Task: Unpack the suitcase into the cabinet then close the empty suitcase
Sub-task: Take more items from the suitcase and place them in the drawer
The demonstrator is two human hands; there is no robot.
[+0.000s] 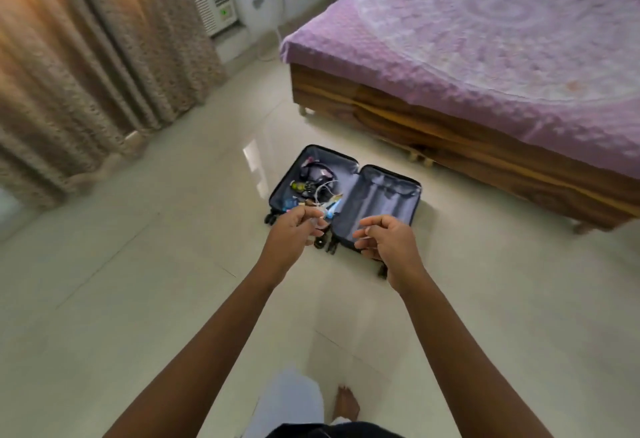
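Suitcase (381, 195) lies open below right hand (389, 242), loosely curled, empty, and left hand (296, 231), hold unclear.

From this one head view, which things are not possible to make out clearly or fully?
The suitcase, near edge: hidden behind the left hand and right hand.
The small items in its left half: too small and blurred to name.
The left hand: whether it pinches anything is lost against the clutter behind.
The cabinet: nowhere in the head view.
The bed: cut off by the top and right edges.
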